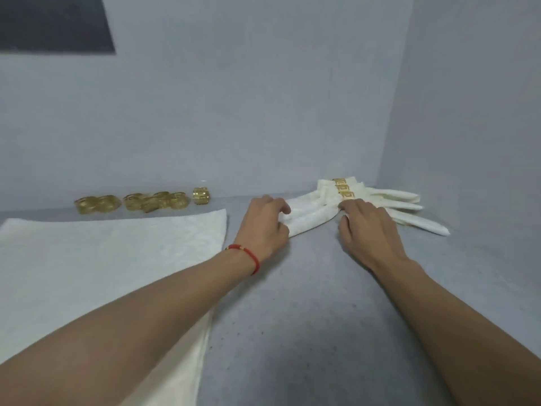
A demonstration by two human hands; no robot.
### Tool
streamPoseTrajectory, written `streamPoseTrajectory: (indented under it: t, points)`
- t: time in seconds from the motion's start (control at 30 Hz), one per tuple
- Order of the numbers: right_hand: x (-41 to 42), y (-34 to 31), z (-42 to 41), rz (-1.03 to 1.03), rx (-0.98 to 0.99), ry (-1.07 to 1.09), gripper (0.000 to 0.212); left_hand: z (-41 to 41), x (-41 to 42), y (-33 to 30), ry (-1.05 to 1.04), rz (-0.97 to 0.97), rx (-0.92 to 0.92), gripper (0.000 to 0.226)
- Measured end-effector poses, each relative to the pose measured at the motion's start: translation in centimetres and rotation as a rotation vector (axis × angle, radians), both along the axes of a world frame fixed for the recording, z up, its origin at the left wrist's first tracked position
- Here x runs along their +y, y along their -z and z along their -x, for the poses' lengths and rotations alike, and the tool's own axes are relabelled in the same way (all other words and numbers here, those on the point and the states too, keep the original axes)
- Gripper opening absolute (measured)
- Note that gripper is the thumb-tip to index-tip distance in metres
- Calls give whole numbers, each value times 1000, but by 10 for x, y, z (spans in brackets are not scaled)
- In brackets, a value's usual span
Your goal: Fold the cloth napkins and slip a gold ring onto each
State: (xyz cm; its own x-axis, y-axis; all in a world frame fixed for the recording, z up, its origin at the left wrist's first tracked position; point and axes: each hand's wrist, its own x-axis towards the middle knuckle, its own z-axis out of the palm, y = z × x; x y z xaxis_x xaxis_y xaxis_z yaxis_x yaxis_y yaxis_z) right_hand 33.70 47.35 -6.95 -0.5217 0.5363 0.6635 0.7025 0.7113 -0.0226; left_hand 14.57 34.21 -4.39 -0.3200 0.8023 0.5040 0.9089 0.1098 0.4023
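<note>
Several folded white napkins lie side by side at the back right of the grey table, each with a gold ring (pixel 343 188) round its middle. The nearest folded napkin (pixel 311 220) is between my hands. My left hand (pixel 263 224) grips its left end with curled fingers. My right hand (pixel 367 227) holds its middle, where a bit of gold ring shows at my fingertips. A flat stack of unfolded white napkins (pixel 87 259) lies at the left. Loose gold rings (pixel 140 202) sit in a row behind the stack, against the wall.
Grey walls close in the table at the back and on the right, forming a corner just behind the finished napkins. A dark panel (pixel 55 24) hangs at the upper left. A red string bracelet (pixel 248 256) is on my left wrist.
</note>
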Motion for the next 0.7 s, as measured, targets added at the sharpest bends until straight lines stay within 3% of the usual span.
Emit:
streamPoseTrajectory:
  t: [0.2,0.33,0.47,0.7]
  points:
    - [-186,-23,31,309,-11,-485,15,37,-192,3,-91,80,-4,26]
    - [-285,-37,45,658,-114,-733,9,50,-324,12,-176,76,5,24]
    - [-330,-47,50,842,-442,-716,28,46,-403,17,-110,166,-26,11]
    - [-336,-53,74,920,-508,-637,13,40,-427,25,-27,222,28,57]
